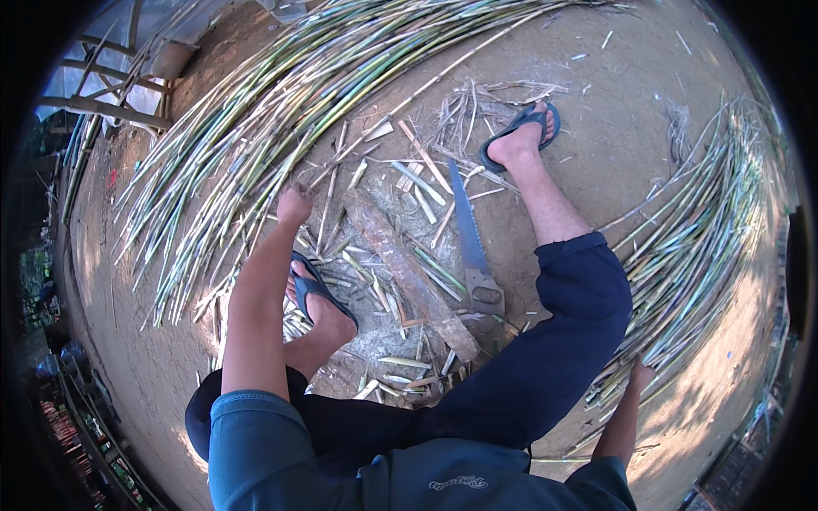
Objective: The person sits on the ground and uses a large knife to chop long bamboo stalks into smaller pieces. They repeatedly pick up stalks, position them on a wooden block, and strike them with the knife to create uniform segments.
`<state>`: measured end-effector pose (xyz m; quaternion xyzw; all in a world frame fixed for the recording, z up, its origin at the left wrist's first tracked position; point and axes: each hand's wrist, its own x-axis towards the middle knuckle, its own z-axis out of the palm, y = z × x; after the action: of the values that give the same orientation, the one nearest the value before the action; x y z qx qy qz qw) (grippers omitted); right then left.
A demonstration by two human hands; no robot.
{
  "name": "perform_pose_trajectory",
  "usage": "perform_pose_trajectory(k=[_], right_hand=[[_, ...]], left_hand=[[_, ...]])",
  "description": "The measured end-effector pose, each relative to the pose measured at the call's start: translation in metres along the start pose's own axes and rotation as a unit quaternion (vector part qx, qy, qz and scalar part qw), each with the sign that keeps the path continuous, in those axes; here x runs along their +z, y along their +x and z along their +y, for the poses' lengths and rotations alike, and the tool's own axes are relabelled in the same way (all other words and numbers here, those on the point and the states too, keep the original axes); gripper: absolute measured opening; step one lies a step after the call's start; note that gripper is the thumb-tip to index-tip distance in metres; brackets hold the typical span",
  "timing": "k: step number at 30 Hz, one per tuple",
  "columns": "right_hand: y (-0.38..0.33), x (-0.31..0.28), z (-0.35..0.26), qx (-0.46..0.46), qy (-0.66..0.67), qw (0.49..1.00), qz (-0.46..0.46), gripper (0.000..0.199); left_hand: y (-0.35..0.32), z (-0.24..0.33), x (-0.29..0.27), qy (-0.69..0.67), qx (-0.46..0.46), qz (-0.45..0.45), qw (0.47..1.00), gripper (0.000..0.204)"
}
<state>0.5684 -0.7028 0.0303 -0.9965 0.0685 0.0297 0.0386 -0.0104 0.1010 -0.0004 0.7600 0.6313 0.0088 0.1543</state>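
My left hand (295, 205) is curled closed at the near end of a long thin cane (426, 92), which slants away up and to the right. It is just beside a large spread of green and tan canes (247, 149) on the left. My right hand (641, 373) reaches down to the near end of a second heap of canes (694, 281) on the right; its fingers are too small and hidden to make out. A handsaw (471, 234) lies on the ground between my feet, blade pointing away. Left of the saw is a thick log (409, 272).
Short cut cane pieces (409, 364) lie scattered around the log. My sandalled feet (521, 136) stand either side of the saw and log. Dry husks (464, 111) lie by the far foot. A wooden frame (111, 94) stands at the far left.
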Motion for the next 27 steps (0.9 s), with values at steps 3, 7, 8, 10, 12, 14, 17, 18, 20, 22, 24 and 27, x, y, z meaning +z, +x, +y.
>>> perform_pose_trajectory(k=[3, 7, 8, 10, 12, 14, 17, 18, 20, 22, 24, 27], right_hand=[[-0.058, -0.034, -0.051, 0.068, -0.084, 0.989, 0.097, 0.07], [-0.08, -0.05, -0.05, 0.018, -0.048, 0.993, 0.108, 0.064], [-0.087, -0.052, -0.05, 0.019, -0.044, 0.994, 0.096, 0.064], [-0.094, -0.056, -0.057, 0.017, -0.039, 0.995, 0.088, 0.059], [-0.093, -0.045, -0.075, -0.041, -0.019, 0.995, 0.085, 0.056], [-0.098, -0.06, -0.07, -0.037, 0.026, 0.994, 0.098, 0.053], [-0.089, -0.055, -0.084, -0.099, 0.065, 0.986, 0.119, 0.049], [-0.094, -0.056, -0.102, -0.099, 0.089, 0.986, 0.103, 0.048], [-0.114, -0.078, -0.151, -0.102, 0.132, 0.984, 0.071, 0.046], [-0.115, -0.086, -0.172, -0.109, 0.207, 0.969, 0.076, 0.044], [-0.15, -0.114, -0.231, -0.18, 0.289, 0.934, 0.108, 0.039], [-0.199, -0.134, -0.312, -0.253, 0.463, 0.849, 0.036, 0.03]], left_hand=[[-0.001, -0.013, 0.018, 0.009, -0.018, -0.044, 0.999, 0.034], [0.012, 0.005, 0.037, -0.023, 0.012, -0.013, 1.0, 0.034], [0.02, 0.01, 0.038, -0.021, 0.028, -0.02, 0.999, 0.036], [0.018, 0.022, 0.041, -0.023, 0.046, -0.038, 0.998, 0.039], [0.014, -0.002, 0.026, 0.011, -0.012, 0.022, 1.0, 0.037], [0.015, 0.035, 0.0, 0.013, 0.007, 0.088, 0.996, 0.037], [0.003, 0.032, -0.054, 0.047, 0.084, 0.124, 0.988, 0.047], [-0.006, 0.033, -0.08, 0.05, 0.078, 0.114, 0.989, 0.05], [-0.026, 0.026, -0.124, 0.065, 0.059, 0.072, 0.994, 0.056], [-0.056, 0.021, -0.158, 0.077, 0.043, 0.044, 0.995, 0.059], [-0.09, -0.015, -0.198, 0.06, 0.051, 0.043, 0.996, 0.059], [-0.169, -0.063, -0.273, 0.08, 0.029, 0.106, 0.991, 0.051]])
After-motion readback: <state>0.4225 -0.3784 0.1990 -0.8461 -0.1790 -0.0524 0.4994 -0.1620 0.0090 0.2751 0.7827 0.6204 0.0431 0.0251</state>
